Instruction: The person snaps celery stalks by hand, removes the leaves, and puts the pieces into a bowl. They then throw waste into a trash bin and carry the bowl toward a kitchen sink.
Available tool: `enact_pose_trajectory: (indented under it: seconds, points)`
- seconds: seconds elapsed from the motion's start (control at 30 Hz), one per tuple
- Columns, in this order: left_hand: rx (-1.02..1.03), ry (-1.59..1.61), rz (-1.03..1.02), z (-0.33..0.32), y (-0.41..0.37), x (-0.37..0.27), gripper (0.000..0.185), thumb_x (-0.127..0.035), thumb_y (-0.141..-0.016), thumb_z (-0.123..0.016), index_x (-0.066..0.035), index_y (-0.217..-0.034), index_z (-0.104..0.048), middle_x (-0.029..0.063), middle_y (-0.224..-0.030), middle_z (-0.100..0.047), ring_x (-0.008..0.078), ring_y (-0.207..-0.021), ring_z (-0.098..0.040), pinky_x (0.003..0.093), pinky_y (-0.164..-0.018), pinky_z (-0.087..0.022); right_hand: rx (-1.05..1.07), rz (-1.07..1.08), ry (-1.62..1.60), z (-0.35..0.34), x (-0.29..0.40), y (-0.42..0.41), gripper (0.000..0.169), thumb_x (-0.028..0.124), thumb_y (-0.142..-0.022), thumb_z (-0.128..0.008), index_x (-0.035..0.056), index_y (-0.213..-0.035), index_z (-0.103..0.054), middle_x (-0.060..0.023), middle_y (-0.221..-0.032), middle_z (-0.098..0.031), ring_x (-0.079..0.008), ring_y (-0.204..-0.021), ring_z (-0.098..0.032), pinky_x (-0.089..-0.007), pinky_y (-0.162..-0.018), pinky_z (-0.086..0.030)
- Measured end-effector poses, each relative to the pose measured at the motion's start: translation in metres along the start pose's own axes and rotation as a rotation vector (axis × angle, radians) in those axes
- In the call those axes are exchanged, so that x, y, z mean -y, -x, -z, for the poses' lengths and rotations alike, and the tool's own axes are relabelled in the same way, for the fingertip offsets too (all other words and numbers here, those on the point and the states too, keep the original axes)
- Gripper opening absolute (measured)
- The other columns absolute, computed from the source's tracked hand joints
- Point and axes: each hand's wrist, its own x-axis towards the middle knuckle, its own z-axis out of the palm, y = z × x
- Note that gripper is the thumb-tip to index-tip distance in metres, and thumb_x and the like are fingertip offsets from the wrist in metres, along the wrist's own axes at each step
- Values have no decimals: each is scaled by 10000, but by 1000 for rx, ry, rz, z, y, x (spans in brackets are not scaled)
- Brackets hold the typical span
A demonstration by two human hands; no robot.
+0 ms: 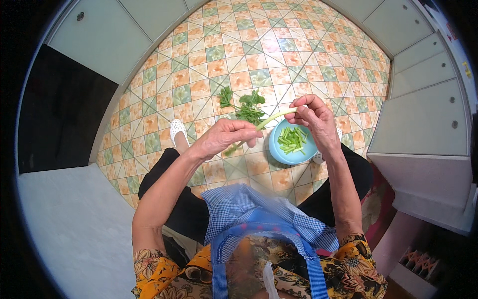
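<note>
A pale green leafy stalk [275, 117] stretches between my two hands. My left hand [233, 136] pinches it near the middle, and a blurred part of it trails below the fingers. At its pale end, my right hand [313, 116] grips it between thumb and fingers. Just below my right hand sits a light blue plastic bowl [274, 149] with cut green stalk pieces [292, 140] in it. Green leaves on stems [249, 108] show beyond my left hand, over the tiled floor; whether they touch the floor I cannot tell.
Patterned tiles cover the floor [239, 56]. Pale cabinets [104, 33] curve along the left, with a dark panel [67, 112] below them. More cabinets and drawers [422, 123] stand at the right. A white openwork shoe [178, 128] is left of the hands. A blue checked apron [242, 202] covers my lap.
</note>
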Motion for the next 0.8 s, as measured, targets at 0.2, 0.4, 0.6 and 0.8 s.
enact_pose_trajectory:
  seconds: [0.2, 0.4, 0.6, 0.8]
  points:
    - [-64, -79, 14, 8, 5, 0, 271, -277, -893, -579, -31, -952, -675, -14, -722, -581, 71, -724, -503, 225, -713, -383, 216, 561, 1050, 6, -7, 2, 189, 104, -844, -617, 75, -1027, -656, -61, -911, -636, -209, -875, -593, -354, -787, -470]
    - [-81, -120, 45, 3, 5, -9, 273, -276, -896, -576, -27, -964, -668, -17, -735, -579, 67, -716, -498, 228, -696, -382, 155, 612, 1183, -2, -26, 0, 200, 149, -786, -666, 82, -974, -666, -50, -852, -626, -207, -745, -567, -305, -651, -444]
    - [-48, -121, 17, 6, 4, -3, 272, -279, -890, -588, -26, -948, -672, -25, -735, -576, 61, -707, -498, 217, -667, -380, 102, -68, 270, 9, -34, -7, 174, 189, -895, -586, 43, -961, -655, -9, -827, -626, -78, -691, -557, -215, -600, -451]
    - [-56, -134, 17, 7, 7, -13, 254, -262, -885, -595, -28, -940, -677, -23, -741, -578, 62, -702, -498, 222, -660, -392, -27, -134, -315, 24, -18, -7, 274, 213, -938, -529, -1, -1104, -572, -14, -866, -601, -48, -659, -547, -164, -612, -480]
